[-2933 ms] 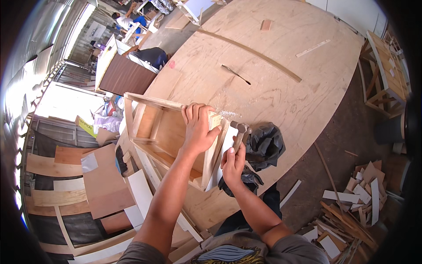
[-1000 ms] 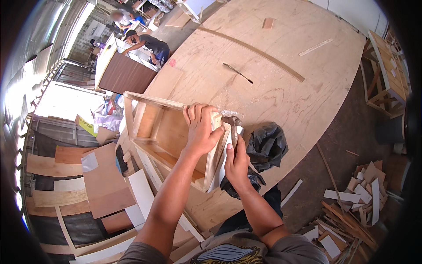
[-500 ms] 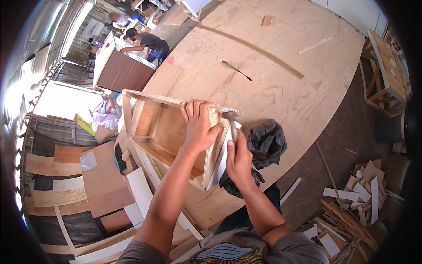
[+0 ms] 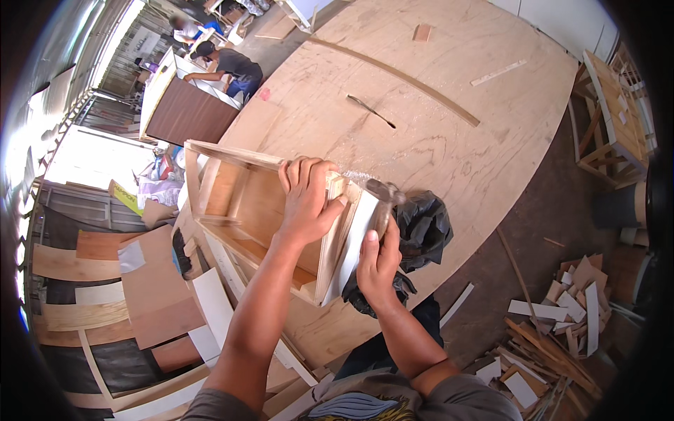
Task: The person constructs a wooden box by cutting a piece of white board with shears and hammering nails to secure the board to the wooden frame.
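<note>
An open wooden box frame (image 4: 246, 184) rests tilted on the big plywood worktop (image 4: 435, 91). My left hand (image 4: 309, 198) is closed over its right upper edge, fingers on the far side and thumb on the near side. A white-faced panel (image 4: 356, 228) runs along the right end of the box. In my right hand (image 4: 379, 261) is a hammer (image 4: 382, 193), gripped by the handle, its metal head just right of the panel's top. Black plastic (image 4: 425, 228) lies bunched beside my right hand.
A thin dark-tipped tool (image 4: 371, 111) and a long wooden strip (image 4: 400, 74) lie farther across the worktop. Board offcuts (image 4: 569, 309) are heaped on the floor at right. Flat panels (image 4: 154, 281) spread at left. A person (image 4: 235, 70) bends over a brown cabinet (image 4: 189, 112).
The hammer head has shifted right, away from the corner of the box, and the white panel shows more. My left hand keeps its hold on the box.
</note>
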A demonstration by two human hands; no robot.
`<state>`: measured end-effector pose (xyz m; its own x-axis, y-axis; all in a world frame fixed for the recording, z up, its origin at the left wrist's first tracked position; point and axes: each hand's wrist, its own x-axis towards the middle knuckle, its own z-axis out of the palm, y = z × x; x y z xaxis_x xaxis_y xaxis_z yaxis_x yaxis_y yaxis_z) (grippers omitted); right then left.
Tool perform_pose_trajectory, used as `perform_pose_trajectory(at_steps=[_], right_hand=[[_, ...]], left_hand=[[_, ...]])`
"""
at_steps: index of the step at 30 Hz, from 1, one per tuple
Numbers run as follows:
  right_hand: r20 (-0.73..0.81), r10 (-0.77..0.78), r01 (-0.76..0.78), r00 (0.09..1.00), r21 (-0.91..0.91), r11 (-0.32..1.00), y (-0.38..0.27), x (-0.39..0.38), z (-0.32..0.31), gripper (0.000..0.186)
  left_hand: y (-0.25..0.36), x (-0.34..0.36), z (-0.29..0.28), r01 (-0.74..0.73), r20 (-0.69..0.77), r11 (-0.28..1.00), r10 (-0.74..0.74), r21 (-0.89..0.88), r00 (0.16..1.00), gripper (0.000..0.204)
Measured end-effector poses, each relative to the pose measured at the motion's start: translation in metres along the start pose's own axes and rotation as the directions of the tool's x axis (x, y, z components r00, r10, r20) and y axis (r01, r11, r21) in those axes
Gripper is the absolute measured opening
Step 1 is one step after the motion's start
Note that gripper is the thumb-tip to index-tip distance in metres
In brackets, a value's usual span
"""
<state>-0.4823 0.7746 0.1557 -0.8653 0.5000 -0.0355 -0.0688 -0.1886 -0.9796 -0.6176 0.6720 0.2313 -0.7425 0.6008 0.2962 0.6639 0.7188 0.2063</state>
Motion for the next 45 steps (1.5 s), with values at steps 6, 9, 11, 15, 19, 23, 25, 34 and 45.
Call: perform_pose_trajectory(at_steps=[6,9,11,15,19,23,25,34,45], right_hand=[[0.033,0.01,-0.012,0.999,0.039,0.999,0.027,-0.002,0.019,0.038],[-0.048,-0.003,0.011,0.999,0.15,0.989,0.029,-0.004,0.019,0.039],[-0.118,0.025,0.01,0.993,0.282,0.959,0.025,-0.008,0.024,0.039],[0.027,0.005,-0.007,1.0,0.08,0.997,0.039,-0.005,0.031,0.039],[-0.058,0.134,-0.113,0.989,0.278,0.954,0.035,-0.008,0.026,0.041],[-0.047,0.064,-0.052,0.997,0.234,0.971,0.043,-0.003,0.033,0.041],[0.008,0.107,-0.104,0.994,0.313,0.944,0.027,-0.002,0.033,0.041],[0.003,0.068,-0.064,0.998,0.38,0.923,0.039,0.003,0.037,0.041],[-0.108,0.117,-0.062,0.987,0.416,0.907,0.039,0.0,0.033,0.04]], left_hand=[[-0.006,-0.001,0.007,-0.014,-0.065,1.0,0.016,0.027,0.998,0.028],[-0.007,-0.001,0.01,-0.001,-0.078,0.999,0.003,0.032,0.997,0.026],[-0.006,-0.002,0.011,0.004,-0.085,0.999,-0.001,0.034,0.996,0.025],[-0.007,-0.002,0.012,0.001,-0.089,1.0,0.001,0.029,0.996,0.024],[-0.007,-0.002,0.013,-0.001,-0.101,1.0,0.003,0.022,0.995,0.023],[-0.005,0.001,0.015,-0.018,-0.12,1.0,0.021,0.026,0.993,0.024],[-0.007,-0.002,0.012,-0.019,-0.125,0.999,0.024,0.047,0.992,0.026],[-0.007,-0.003,0.015,-0.028,-0.136,1.0,0.028,0.005,0.99,0.022],[-0.01,-0.003,0.021,-0.047,-0.183,0.999,0.047,0.005,0.982,0.021]])
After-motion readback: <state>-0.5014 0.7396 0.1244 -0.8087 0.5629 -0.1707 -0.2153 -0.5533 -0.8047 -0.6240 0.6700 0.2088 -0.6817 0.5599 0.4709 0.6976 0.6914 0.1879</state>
